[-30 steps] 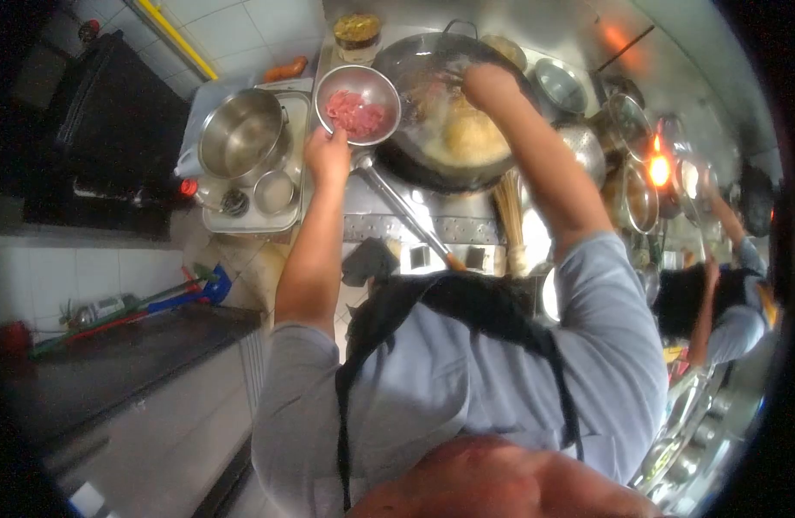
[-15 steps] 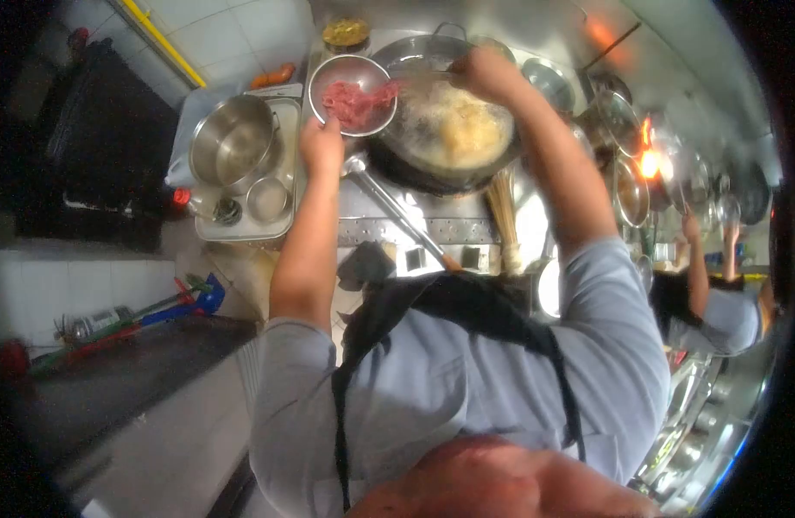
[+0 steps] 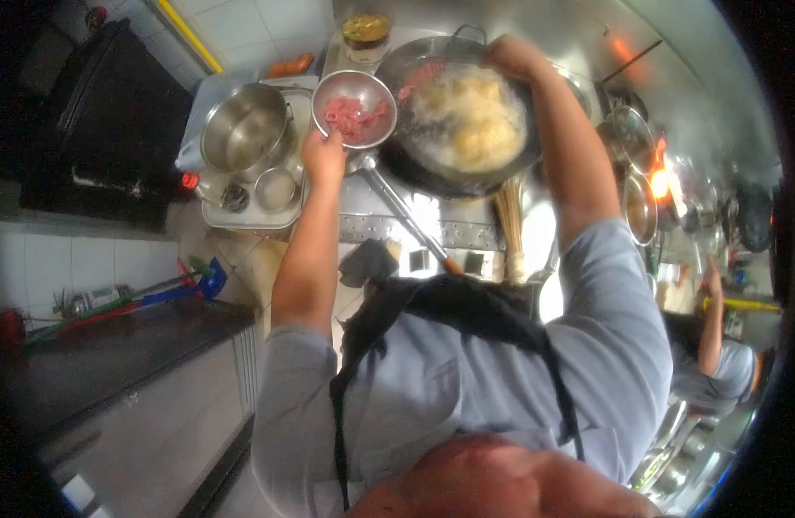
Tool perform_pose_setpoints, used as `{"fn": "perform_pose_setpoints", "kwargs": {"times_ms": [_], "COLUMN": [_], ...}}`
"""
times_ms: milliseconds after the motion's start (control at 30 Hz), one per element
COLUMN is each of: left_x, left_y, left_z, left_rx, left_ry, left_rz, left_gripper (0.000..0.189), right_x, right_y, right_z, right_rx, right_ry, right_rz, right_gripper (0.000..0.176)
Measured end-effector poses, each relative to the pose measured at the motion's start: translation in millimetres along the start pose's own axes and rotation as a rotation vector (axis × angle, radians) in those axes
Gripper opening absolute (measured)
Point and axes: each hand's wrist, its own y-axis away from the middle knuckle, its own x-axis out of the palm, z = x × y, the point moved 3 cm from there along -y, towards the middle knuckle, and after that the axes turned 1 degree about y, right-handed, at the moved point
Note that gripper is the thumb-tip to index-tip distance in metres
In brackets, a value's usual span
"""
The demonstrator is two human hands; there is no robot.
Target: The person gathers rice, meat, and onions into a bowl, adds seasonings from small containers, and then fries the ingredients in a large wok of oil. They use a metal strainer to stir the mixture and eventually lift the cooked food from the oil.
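Steel gleamed on the bowl (image 3: 354, 84) that the person held out to the left of the big wok (image 3: 406, 160), its right edge overlapping the wok's left rim from where I stood; whether the two touched, I could not tell. Pink strips of meat (image 3: 353, 119) lay in it. The left hand (image 3: 325, 154) pinched the bowl's near edge, thumb over the lip, the other fingers hidden underneath. More pink pieces (image 3: 422, 78) sat in the wok's far left part, beside a pale golden mass (image 3: 484, 142) and a spread of froth (image 3: 432, 108). The right hand (image 3: 516, 60) hung over the wok's far right rim; how its fingers stood, or whether they gripped anything, I could not tell.

What worried me most was that froth. It looked hot, so wet meat dropped from any height could, I judged, spit onto the bare right forearm (image 3: 577, 151). If it swelled, it might slop over the rim. The one-sided grip might let the bowl tip if the load slid, spilling meat down the gap. Close under the bowl, a long-handled tool (image 3: 406, 210) slanted across the surface (image 3: 363, 205); a lowered bowl could knock it.
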Motion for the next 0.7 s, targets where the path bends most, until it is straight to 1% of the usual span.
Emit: {"fn": "perform_pose_setpoints", "kwargs": {"times_ms": [33,67,133,167,200,267,300,333,400,433,467,500,533,600,633,667,700], "left_x": [-0.7,-3.6,-5.8,-7.1,-7.4,-9.5,-11.2,-13.1,-14.6,-15.3,-13.1,-9.2,-5.3,5.0,7.1,6.5,8.5], "left_y": [2.7,8.2,15.6,18.5,20.6,21.9,22.4,23.1,32.4,35.9,38.3,39.3,41.0,41.9,39.1,34.1,31.8], "left_z": [-4.1,-10.3,-12.8,-8.6,-4.8,1.6,4.6,8.1,-4.1,-9.0,-14.4,-19.1,-22.0,-25.2,-22.2,-17.7,-16.2], "left_rx": [0.003,-0.006,-0.013,-0.006,0.001,-0.002,-0.007,-0.01,-0.013,-0.019,-0.026,-0.03,-0.031,-0.063,-0.061,0.086,0.233], "left_ry": [0.0,-0.061,-0.119,-0.089,-0.058,-0.048,-0.041,-0.043,-0.018,-0.02,0.048,0.118,0.118,0.325,0.324,0.082,-0.16], "left_rz": [0.001,-0.001,-0.004,-0.028,-0.05,-0.038,-0.027,-0.03,0.002,-0.005,0.012,0.031,0.035,0.063,0.073,0.066,0.056], "left_gripper": [0.019,0.019,0.019,0.019,0.019,0.019,0.019,0.019,0.02,0.02,0.019,0.019,0.019,0.019,0.019,0.019,0.019], "right_x": [6.5,7.3,6.6,13.4,17.3,21.5,28.2,28.0,16.8,1.4,-10.6,-21.7,-23.9,-13.0,-3.9,2.7,9.5], "right_y": [-11.8,-8.4,3.7,0.2,2.9,15.9,11.1,14.1,25.7,42.3,58.8,74.0,86.4,102.8,107.4,117.5,125.9], "right_z": [-7.2,3.0,30.4,36.3,33.2,33.1,20.0,11.9,18.7,35.8,52.7,68.5,80.0,101.6,114.2,129.0,145.4], "right_rx": [-0.058,-0.057,0.17,0.096,0.098,0.182,0.184,0.181,0.074,0.07,0.066,0.039,0.017,-0.226,-0.316,-0.23,-0.127], "right_ry": [0.118,0.117,0.159,0.29,0.292,0.405,0.4,0.399,0.478,0.441,0.441,0.368,0.295,0.194,0.202,0.222,0.212], "right_rz": [0.035,0.033,-0.003,-0.023,-0.022,-0.141,-0.194,-0.191,-0.243,-0.248,-0.243,-0.244,-0.245,-0.138,-0.09,-0.04,-0.062], "right_gripper": [0.029,0.029,0.029,0.03,0.03,0.029,0.027,0.027,0.025,0.022,0.022,0.023,0.024,0.026,0.025,0.029,0.021]}}
